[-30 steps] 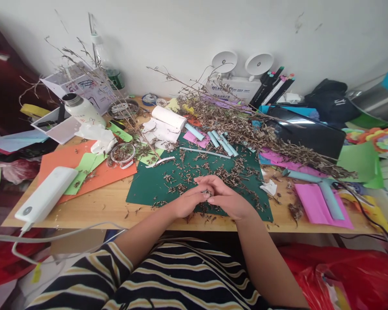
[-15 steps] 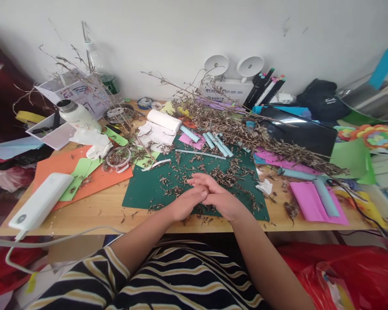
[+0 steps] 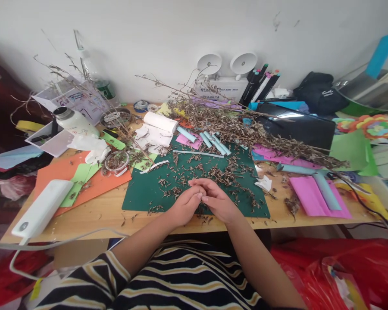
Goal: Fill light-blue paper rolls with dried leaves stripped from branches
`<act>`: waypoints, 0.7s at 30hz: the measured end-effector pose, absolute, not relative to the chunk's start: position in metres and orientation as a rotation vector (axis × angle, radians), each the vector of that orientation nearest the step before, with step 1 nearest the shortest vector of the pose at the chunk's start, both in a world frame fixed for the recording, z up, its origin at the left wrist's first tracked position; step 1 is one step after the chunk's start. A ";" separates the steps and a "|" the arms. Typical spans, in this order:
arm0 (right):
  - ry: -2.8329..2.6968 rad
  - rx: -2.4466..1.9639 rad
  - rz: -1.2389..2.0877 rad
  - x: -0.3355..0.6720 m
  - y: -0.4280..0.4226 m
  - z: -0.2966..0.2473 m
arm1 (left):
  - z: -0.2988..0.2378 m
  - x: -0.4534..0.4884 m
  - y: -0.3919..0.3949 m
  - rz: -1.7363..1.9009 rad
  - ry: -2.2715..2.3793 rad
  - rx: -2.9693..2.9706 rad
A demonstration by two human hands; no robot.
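My left hand (image 3: 185, 206) and my right hand (image 3: 217, 201) meet fingertip to fingertip over the near edge of a dark green cutting mat (image 3: 142, 191). Both have their fingers curled and pressed together in a pinch. What they pinch is too small and hidden to name. Bits of dried brown leaves (image 3: 220, 174) lie scattered on the mat around them. A long dried branch (image 3: 245, 131) stretches across the back of the desk.
A white power bank (image 3: 40, 210) with a cable lies at the left on orange paper (image 3: 97, 183). Rolled light-blue paper tubes (image 3: 213, 142), a white roll (image 3: 160, 122), pink paper (image 3: 310, 193), a white bottle (image 3: 73, 120), markers and a dark laptop (image 3: 297, 127) crowd the desk. Red bags sit below.
My hands have stayed together on the mat, the fingers shifting slightly; in the middle frame the right fingers were stretched flatter. The view has drifted a little.
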State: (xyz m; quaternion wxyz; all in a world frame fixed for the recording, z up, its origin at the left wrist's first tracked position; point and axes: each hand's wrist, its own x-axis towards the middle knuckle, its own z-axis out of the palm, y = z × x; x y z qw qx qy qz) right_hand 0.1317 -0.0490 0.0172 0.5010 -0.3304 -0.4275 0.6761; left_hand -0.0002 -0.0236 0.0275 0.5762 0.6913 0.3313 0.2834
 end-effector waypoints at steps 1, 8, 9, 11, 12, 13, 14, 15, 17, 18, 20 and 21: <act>-1.039 -0.812 1.634 0.132 -0.048 0.019 | 0.028 0.000 -0.024 0.665 0.783 1.615; -1.143 -0.878 1.645 0.134 -0.044 0.027 | 0.027 0.000 -0.020 0.633 0.683 1.491; -1.150 -0.896 1.644 0.134 -0.044 0.027 | 0.025 -0.001 -0.019 0.622 0.663 1.477; -1.149 -0.916 1.650 0.134 -0.043 0.029 | 0.021 -0.004 -0.018 0.612 0.638 1.449; -1.146 -0.925 1.661 0.133 -0.043 0.031 | 0.019 -0.005 -0.017 0.609 0.627 1.439; -1.146 -0.938 1.676 0.133 -0.043 0.034 | 0.017 -0.006 -0.017 0.604 0.613 1.429; -1.151 -0.962 1.688 0.132 -0.043 0.036 | 0.016 -0.007 -0.017 0.600 0.594 1.417; -1.163 -0.996 1.697 0.132 -0.043 0.039 | 0.015 -0.008 -0.016 0.594 0.569 1.400; -1.195 -1.074 1.699 0.130 -0.041 0.045 | 0.014 -0.009 -0.015 0.582 0.514 1.341; -1.208 -1.102 1.695 0.128 -0.040 0.047 | 0.014 -0.010 -0.015 0.577 0.489 1.304; -1.209 -1.105 1.684 0.126 -0.039 0.049 | 0.012 -0.012 -0.015 0.579 0.460 1.234; -1.200 -1.083 1.680 0.124 -0.038 0.048 | 0.011 -0.013 -0.016 0.589 0.458 1.200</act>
